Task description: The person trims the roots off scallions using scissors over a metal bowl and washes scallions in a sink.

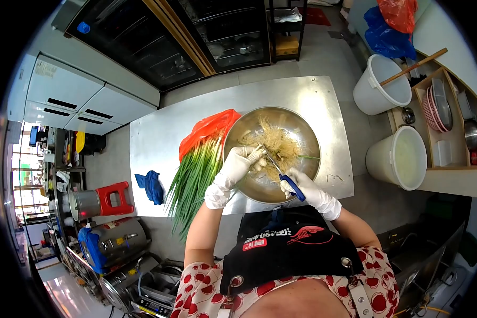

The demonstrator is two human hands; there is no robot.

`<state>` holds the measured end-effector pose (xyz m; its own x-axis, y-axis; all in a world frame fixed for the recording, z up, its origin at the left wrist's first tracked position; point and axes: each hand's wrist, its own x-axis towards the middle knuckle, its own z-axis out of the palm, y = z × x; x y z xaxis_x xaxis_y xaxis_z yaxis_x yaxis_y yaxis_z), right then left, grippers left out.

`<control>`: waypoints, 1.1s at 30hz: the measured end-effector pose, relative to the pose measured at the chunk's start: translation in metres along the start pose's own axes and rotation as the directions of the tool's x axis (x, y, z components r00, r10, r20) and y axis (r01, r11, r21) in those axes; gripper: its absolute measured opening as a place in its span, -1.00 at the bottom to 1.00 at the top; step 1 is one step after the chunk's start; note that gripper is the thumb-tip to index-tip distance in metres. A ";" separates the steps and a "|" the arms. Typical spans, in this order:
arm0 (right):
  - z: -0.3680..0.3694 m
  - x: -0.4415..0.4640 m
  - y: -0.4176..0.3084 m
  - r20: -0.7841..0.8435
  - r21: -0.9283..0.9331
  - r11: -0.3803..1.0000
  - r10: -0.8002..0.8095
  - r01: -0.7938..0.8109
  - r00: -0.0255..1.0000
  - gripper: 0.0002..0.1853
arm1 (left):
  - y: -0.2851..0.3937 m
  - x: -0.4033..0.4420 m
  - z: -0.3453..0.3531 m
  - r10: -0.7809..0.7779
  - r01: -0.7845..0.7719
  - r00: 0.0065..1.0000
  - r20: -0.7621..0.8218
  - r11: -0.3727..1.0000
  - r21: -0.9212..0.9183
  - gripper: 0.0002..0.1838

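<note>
Working Scissors Over the Steel Bowl

My feed centres on a stainless-steel bowl (252, 191) standing on a metal-topped table (167, 122), and I place everything else by it. Inside the bowl lies a loose, tangled heap of pale scallion roots (281, 138), with a thin green piece (308, 157) at the heap's right side.

Over the bowl's near right part, I have the right hand (305, 185), in a white glove, closed firmly round the grips of the blue-handled scissors (293, 186). Their blades slant up and left across the bowl; I can't judge how far apart they are. Over the bowl's left side, the left hand (241, 164), also gloved, has its fingers curled in at the blade tips. I cannot tell what, if anything, they pinch.

Just left of the bowl, a big bunch of scallions (196, 177) lies with its pale ends against a red plastic bag (209, 129) and its green leaves trailing over the table's near edge. Farther left of the bowl I see a crumpled blue bundle (153, 186). Well right of it, off the table, stand two white buckets (379, 164), the farther one holding a wooden stick (421, 63).
</note>
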<state>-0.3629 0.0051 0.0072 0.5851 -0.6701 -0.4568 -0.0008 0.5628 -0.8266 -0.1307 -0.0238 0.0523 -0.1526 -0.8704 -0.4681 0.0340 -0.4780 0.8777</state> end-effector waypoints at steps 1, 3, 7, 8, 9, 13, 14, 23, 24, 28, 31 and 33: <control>-0.002 0.002 0.003 -0.004 -0.009 1.000 0.004 -0.004 1.000 -0.62 | 0.001 0.000 0.001 0.003 -0.003 1.000 0.002 1.000 0.011 -0.79; -0.002 0.002 0.008 -0.026 -0.025 1.000 0.018 -0.018 1.000 -0.63 | 0.001 0.001 0.003 0.001 -0.001 1.000 0.002 1.000 0.017 -0.78; 0.006 -0.007 0.005 -0.106 -0.018 0.997 0.067 -0.069 0.992 -0.65 | 0.002 0.002 0.005 -0.016 0.015 1.000 0.005 1.000 0.024 -0.78; 0.008 -0.009 0.002 -0.130 -0.006 0.996 0.085 -0.086 0.988 -0.65 | 0.002 0.003 0.005 -0.021 0.020 1.000 0.010 0.999 0.031 -0.77; 0.009 -0.011 0.002 -0.144 0.020 0.996 0.089 -0.087 0.986 -0.65 | 0.001 0.004 0.004 -0.027 0.027 1.000 0.016 0.999 0.022 -0.78; 0.009 -0.011 0.009 -0.167 0.036 0.996 0.088 -0.084 0.982 -0.67 | 0.001 0.005 0.005 -0.057 0.058 0.998 0.026 0.998 -0.022 -0.78; 0.009 -0.012 0.009 -0.172 0.036 0.996 0.087 -0.082 0.981 -0.67 | 0.002 0.004 0.006 -0.066 0.067 0.997 0.026 0.997 -0.036 -0.78; 0.011 -0.006 0.014 -0.142 0.154 0.986 0.080 -0.058 0.987 -0.74 | -0.004 0.010 0.008 -0.134 0.125 0.985 0.109 0.989 0.083 -0.74; 0.011 -0.006 0.015 -0.131 0.166 0.985 0.072 -0.050 0.989 -0.75 | -0.004 0.010 0.009 -0.142 0.136 0.985 0.102 0.989 0.060 -0.75; 0.011 -0.008 0.018 -0.151 0.181 0.981 0.096 -0.068 0.984 -0.77 | -0.007 0.013 0.010 -0.154 0.154 0.982 0.111 0.988 0.013 -0.77; 0.011 -0.011 0.011 -0.187 0.236 0.968 0.132 -0.086 0.973 -0.77 | -0.015 0.016 0.006 -0.174 0.175 0.980 0.097 0.985 0.002 -0.76; 0.006 -0.008 0.012 -0.207 0.251 0.968 0.073 -0.019 0.976 -0.75 | -0.017 0.015 0.002 -0.155 0.158 0.984 0.087 0.987 -0.037 -0.76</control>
<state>-0.3631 0.0205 0.0027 0.4031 -0.7128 -0.5739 0.1914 0.6789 -0.7088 -0.1353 -0.0282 0.0302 -0.2411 -0.7725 -0.5874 0.0463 -0.6138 0.7881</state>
